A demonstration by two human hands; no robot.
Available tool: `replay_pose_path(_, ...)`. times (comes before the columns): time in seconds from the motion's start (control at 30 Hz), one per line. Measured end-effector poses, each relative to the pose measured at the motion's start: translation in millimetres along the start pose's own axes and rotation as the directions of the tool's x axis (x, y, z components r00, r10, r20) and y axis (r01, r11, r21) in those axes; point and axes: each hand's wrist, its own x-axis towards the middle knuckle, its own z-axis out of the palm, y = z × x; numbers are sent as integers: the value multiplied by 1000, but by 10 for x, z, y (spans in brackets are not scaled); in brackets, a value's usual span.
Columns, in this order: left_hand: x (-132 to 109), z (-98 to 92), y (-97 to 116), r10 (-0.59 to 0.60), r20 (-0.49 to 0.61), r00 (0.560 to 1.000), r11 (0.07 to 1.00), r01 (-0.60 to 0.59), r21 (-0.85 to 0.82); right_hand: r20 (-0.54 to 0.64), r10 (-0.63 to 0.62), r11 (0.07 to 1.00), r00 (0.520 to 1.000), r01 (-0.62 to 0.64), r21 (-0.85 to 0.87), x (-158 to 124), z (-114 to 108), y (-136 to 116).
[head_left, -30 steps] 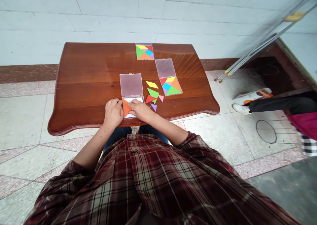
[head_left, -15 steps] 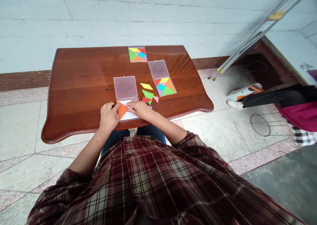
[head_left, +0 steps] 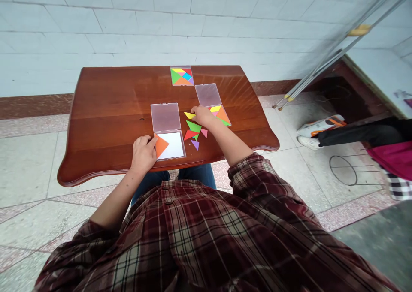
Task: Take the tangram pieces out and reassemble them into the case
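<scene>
- Left hand (head_left: 143, 154), left of the frame's centre: fingers loosely curled, the thumb side resting on the left edge of the orange triangle (head_left: 161, 146); whether it grips or only steadies it, I cannot tell.
- The orange triangle lies at the left end of the open tangram case (head_left: 165, 117), over its white insert (head_left: 175, 145).
- Right hand (head_left: 204, 116), near the centre: fingertips at the right end of the yellow parallelogram (head_left: 189, 115); I cannot tell whether they have closed on it.
- Just below that hand lie a green triangle (head_left: 192, 126), a red piece (head_left: 190, 134), a pink triangle (head_left: 204, 133) and a purple triangle (head_left: 195, 145), on the wooden table (head_left: 106, 112).
- Handling, as a judgement: the pieces look thin, light and stiff, liable to slide on polished wood; opposite edges or a pointed corner should give the best hold, since flat faces offer little purchase.
</scene>
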Motion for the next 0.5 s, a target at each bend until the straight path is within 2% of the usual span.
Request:
replay_pose_path(0.1,0,-1,4,-3,-12,1000,1000,3,-20,38,-19,999,999,21,-29,-9,-59,-12)
replay_pose_path(0.27,4,-1,0,2,-17,1000,999,-3,-34,27,-74,984,997,77,-160,-85,-124,-22)
replay_pose_path(0.37,2,-2,6,5,-13,1000,999,-6,-37,-30,-96,978,995,88,-186,-145,-148,-28)
replay_pose_path(0.5,-2,0,21,-11,-11,1000,999,10,-37,-134,-168,982,977,153,-114,-309,-168,-121)
